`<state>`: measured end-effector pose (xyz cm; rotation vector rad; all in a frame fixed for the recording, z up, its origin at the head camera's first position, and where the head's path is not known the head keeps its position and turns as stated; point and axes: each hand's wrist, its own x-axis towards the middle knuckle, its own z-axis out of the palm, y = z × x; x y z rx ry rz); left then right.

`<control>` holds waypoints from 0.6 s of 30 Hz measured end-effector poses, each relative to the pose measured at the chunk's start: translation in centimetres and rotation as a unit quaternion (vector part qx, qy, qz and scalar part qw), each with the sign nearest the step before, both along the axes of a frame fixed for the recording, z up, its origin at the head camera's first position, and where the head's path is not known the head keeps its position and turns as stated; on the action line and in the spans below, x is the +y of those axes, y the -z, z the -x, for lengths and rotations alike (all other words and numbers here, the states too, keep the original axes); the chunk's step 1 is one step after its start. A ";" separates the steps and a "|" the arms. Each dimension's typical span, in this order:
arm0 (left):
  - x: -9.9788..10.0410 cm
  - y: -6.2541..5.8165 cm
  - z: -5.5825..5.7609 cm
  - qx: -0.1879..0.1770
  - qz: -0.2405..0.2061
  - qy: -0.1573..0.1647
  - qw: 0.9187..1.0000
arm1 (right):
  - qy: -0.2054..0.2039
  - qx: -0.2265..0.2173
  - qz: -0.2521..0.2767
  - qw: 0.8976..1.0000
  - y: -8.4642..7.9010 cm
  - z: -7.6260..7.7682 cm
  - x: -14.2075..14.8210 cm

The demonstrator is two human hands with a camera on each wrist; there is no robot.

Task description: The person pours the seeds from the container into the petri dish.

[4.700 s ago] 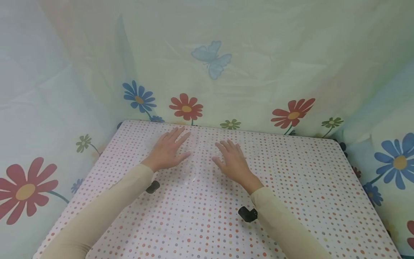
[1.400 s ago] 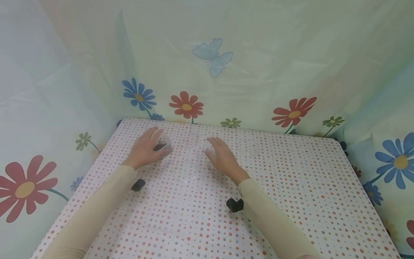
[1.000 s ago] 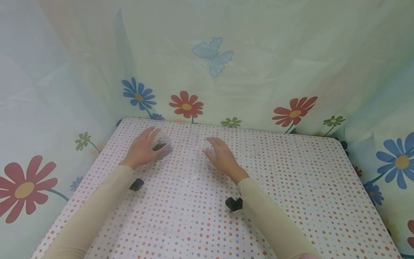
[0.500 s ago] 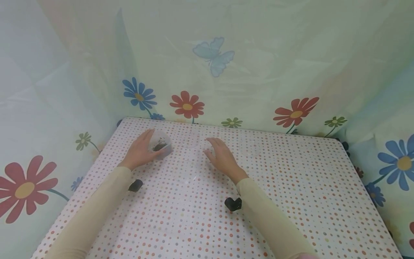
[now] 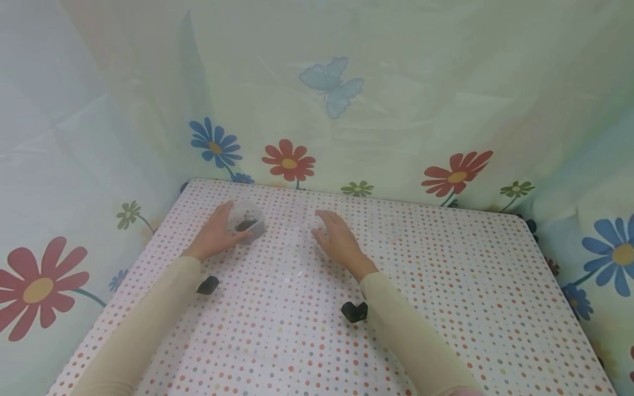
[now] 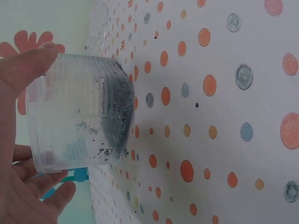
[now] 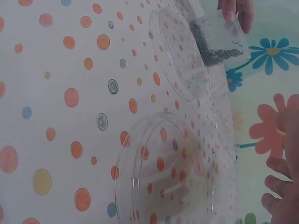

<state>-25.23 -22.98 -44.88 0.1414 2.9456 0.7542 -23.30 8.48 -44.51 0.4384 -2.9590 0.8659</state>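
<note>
A clear plastic tub [image 5: 257,229] with dark grains [image 5: 245,225] in it stands at the back left of the table. My left hand [image 5: 212,231] is beside it with the fingers loosely spread. In the left wrist view, the thumb lies at the rim of the tub [image 6: 70,112], and the fingers reach past its other side. My right hand [image 5: 343,242] is held over the table, fingers loosely bent and nothing in them. Close to it, in the right wrist view, lies a clear round shallow dish [image 7: 133,175]; another clear dish [image 7: 163,56] sits nearer the tub.
Another transparent round dish [image 5: 286,263] lies between the hands in the head view, with faint clear outlines farther back and right. Some dark specks are scattered on the dotted tablecloth [image 5: 446,275]. A flowered curtain [image 5: 396,99] rises behind the table.
My left hand has moved left to the tub since the first frame; its fingers, earlier reaching over the tub, have drawn back leftward, uncovering more of it. My right hand has shifted slightly left.
</note>
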 end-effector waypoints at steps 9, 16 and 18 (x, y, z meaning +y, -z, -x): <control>0.0 0.4 0.1 -0.007 -0.023 -0.003 1.000 | 0.001 0.000 0.010 1.000 0.5 0.6 -0.5; -0.2 0.9 0.5 -0.010 -0.046 -0.023 0.999 | -0.002 -0.007 0.013 1.000 0.6 0.8 -0.7; -0.2 1.0 0.5 -0.011 -0.051 -0.025 0.998 | 0.000 -0.008 0.009 1.000 0.6 0.8 -0.8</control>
